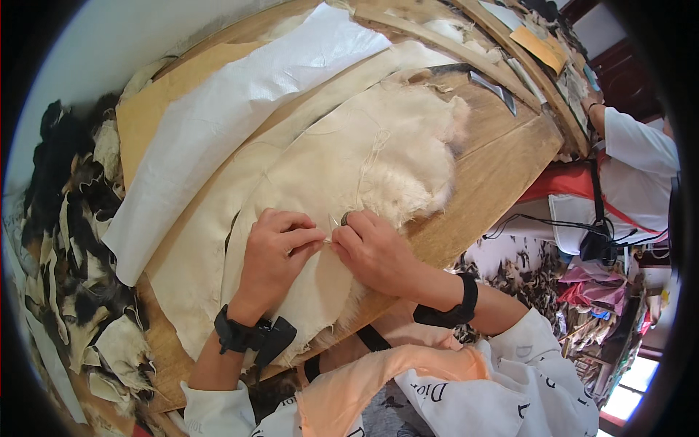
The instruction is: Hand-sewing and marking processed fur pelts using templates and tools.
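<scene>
A large cream hide point(313, 167) with a furry edge lies flesh side up on the wooden table. My left hand point(280, 244) is closed in a pinch at a pale thread point(327, 241) over the near part of the hide. Right beside it, my right hand point(371, 251) is closed too, its fingertips almost meeting the left ones. A dark ring-like band point(344, 218) sits on a right finger. Between the hands stands a thin glint, perhaps a needle. Loose thread point(373, 153) trails over the hide beyond them. What the right fingertips hold is hidden.
A white sheet point(218, 138) lies along the hide's left side. Black-and-white fur scraps point(87, 269) heap up at the left. A blade-like tool point(495, 93) and wooden strips point(451, 47) lie at the far right. Another person point(633, 160) is beyond the table's right edge point(510, 167).
</scene>
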Motion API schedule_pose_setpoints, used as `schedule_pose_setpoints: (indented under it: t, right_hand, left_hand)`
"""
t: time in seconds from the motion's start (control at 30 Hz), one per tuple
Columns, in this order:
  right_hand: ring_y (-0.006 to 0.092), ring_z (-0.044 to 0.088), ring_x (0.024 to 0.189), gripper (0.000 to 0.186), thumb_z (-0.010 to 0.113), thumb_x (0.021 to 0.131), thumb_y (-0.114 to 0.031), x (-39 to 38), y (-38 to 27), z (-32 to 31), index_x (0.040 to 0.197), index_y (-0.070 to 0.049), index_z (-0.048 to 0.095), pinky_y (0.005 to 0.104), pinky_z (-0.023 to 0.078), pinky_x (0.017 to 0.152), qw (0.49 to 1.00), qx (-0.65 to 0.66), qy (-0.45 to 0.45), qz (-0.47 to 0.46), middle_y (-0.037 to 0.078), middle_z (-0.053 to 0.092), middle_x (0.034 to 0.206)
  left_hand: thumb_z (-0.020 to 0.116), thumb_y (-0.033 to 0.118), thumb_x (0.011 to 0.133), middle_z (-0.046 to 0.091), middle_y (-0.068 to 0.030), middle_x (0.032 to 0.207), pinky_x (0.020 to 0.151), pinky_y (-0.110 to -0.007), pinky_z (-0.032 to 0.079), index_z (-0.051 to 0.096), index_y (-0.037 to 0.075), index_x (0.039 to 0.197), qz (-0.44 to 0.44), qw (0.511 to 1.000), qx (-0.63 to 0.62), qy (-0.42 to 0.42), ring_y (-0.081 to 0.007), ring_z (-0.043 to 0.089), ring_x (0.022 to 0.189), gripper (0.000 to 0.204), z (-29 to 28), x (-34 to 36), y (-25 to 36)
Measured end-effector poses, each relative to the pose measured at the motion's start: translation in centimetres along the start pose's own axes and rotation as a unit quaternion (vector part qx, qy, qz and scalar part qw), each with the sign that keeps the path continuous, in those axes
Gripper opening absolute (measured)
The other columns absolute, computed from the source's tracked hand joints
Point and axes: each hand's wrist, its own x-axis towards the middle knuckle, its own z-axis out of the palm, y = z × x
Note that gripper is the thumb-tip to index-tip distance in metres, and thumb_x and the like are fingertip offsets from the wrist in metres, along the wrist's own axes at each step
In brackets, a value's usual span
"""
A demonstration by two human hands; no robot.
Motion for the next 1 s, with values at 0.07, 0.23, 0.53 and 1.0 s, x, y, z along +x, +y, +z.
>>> schedule_pose_setpoints:
  t: [0.07, 0.23, 0.53, 1.0]
  right_hand:
    - [0.0276, 0.049, 0.077, 0.01, 0.058, 0.073, -0.006, -0.2, -0.1, 0.1, 0.077, -0.002, 0.049, 0.0339, 0.044, 0.068, 1.0, 0.006, 0.011, -0.005, 0.012, 0.046, 0.078]
    - [0.0303, 0.053, 0.073, 0.011, 0.059, 0.073, -0.004, 0.5, -0.2, -1.0, 0.082, -0.003, 0.053, 0.0369, 0.045, 0.063, 0.991, 0.111, 0.058, 0.046, 0.012, 0.049, 0.075]
    - [0.0315, 0.054, 0.067, 0.006, 0.06, 0.074, -0.004, 0.5, 1.3, -1.3, 0.077, -0.004, 0.055, 0.0386, 0.044, 0.058, 0.982, 0.17, 0.018, 0.084, 0.012, 0.05, 0.071]
    - [0.0282, 0.052, 0.072, 0.01, 0.059, 0.071, -0.009, 1.9, 0.9, -1.1, 0.079, -0.005, 0.053, 0.0375, 0.043, 0.06, 0.999, 0.035, -0.014, 0.03, 0.01, 0.05, 0.075]
  left_hand:
    - [0.073, 0.003, 0.066, 0.063, -0.0024, 0.088, 0.07, -0.03, 0.046, 0.071, 0.009, 0.081, -0.004, 1.0, -0.008, 0.005, -0.0199, 0.054, 0.08, 0.017, 0.2, -0.2, 0.0]
    - [0.072, 0.006, 0.067, 0.063, -0.0002, 0.085, 0.072, -0.031, 0.044, 0.071, 0.011, 0.08, -0.005, 1.0, -0.01, 0.001, -0.0191, 0.053, 0.08, 0.014, 0.4, -0.1, -0.1]
    - [0.071, 0.002, 0.066, 0.065, -0.0025, 0.085, 0.071, -0.029, 0.045, 0.071, 0.009, 0.08, -0.007, 1.0, -0.002, 0.009, -0.02, 0.052, 0.081, 0.016, 0.5, -0.3, -0.3]
    - [0.07, 0.0, 0.065, 0.065, -0.0022, 0.086, 0.075, -0.03, 0.044, 0.07, 0.007, 0.079, -0.014, 1.0, -0.009, 0.018, -0.0199, 0.051, 0.083, 0.016, 0.7, -0.6, -0.5]
